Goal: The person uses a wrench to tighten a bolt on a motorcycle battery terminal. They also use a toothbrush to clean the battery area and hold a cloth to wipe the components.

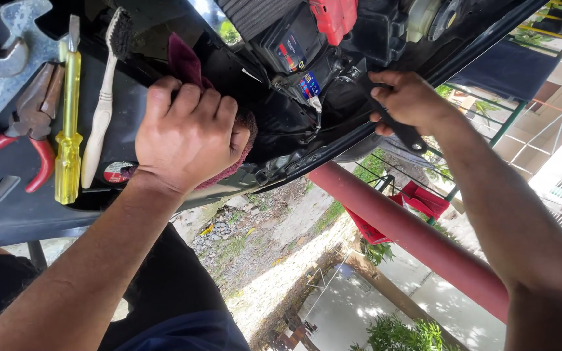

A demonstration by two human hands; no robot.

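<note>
Head view looks down and sideways over a black vehicle body panel (281,140) — glossy, curved, with its inner parts exposed — and that panel serves as the landmark for everything else. Pressed on its near edge, the left hand (187,133) is closed in a fist around a dark red rag (187,62), knuckles up, the cloth bunched under the palm and poking out above the fingers and below the heel of the hand; held so, the rag seems to cushion the hand's pressure on the shiny surface. Toward the panel's far end, the right hand (408,101) is wrapped around a black tool handle (401,130) that slants down along the panel's lower rim, its working end hidden among the dark parts, so I cannot tell what kind of tool it is. Up inside the panel sit a black battery-like box (291,45) with coloured labels and a red plastic part (333,18). Left of the panel, laid side by side on a dark tray (14,214) within easy reach, are a white brush (102,104), a yellow-handled screwdriver (68,143) and red-handled pliers (30,130). Below the panel runs a red pipe (417,237), with gravel and greenery beyond.
</note>
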